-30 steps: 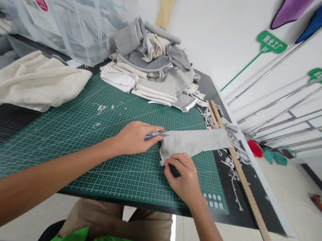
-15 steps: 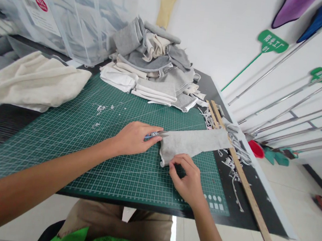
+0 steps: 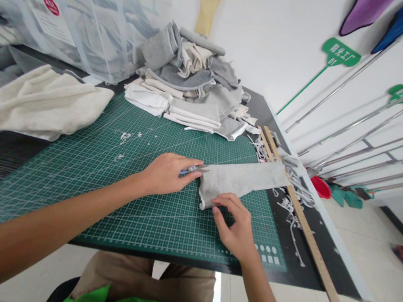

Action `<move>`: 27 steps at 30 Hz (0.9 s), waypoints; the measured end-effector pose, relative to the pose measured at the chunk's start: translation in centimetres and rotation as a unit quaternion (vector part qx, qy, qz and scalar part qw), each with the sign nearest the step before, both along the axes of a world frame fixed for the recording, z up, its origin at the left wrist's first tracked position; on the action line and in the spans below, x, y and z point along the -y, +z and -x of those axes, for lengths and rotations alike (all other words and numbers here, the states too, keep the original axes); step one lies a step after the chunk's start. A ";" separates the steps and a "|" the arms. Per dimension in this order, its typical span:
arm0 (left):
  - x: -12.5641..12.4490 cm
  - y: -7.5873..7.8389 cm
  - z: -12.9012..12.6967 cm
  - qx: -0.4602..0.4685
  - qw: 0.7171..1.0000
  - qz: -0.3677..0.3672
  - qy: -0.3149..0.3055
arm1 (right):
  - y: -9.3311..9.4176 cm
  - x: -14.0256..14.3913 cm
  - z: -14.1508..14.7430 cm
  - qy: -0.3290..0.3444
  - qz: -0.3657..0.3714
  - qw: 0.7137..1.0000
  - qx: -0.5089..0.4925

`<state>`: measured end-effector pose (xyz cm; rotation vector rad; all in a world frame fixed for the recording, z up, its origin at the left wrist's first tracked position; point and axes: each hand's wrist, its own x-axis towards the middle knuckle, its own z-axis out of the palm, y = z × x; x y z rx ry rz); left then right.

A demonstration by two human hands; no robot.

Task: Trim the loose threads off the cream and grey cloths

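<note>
My left hand (image 3: 168, 172) is closed around a pair of small thread snips (image 3: 205, 168) with a blue handle. Their pointed blades lie over the left end of a grey cloth piece (image 3: 243, 178), spread flat on a green cutting mat (image 3: 136, 221). On the cloth's near edge, by a curled white corner, rest the fingertips of my right hand (image 3: 235, 224). Its thumb is a little apart from the index finger, just off the edge. My right hand is open, and the cloth's far right end overlaps a wooden strip (image 3: 301, 214).
Grey and white folded cloths (image 3: 194, 83) are heaped at the back. A cream cloth (image 3: 48, 101) lies at left, before a clear plastic bin (image 3: 103, 25). Thread scraps (image 3: 125, 137) dot the mat, and cut trimmings (image 3: 293, 216) lie along the table's right edge.
The right thumb and fingertips have parted slightly at the cloth's near edge. The left hand, the snips and the cloth look almost unmoved.
</note>
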<state>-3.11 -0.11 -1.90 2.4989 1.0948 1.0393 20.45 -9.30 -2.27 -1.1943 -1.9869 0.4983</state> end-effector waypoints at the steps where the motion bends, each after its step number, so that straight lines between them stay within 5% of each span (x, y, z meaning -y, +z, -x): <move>1: 0.0 0.0 0.0 0.000 1.000 -0.001 0.000 | 0.0 0.0 0.0 0.001 0.000 1.000 -0.001; 27: 0.4 0.2 -0.3 -0.016 1.000 -0.007 0.004 | -0.3 -0.3 0.8 0.002 -0.029 0.997 0.071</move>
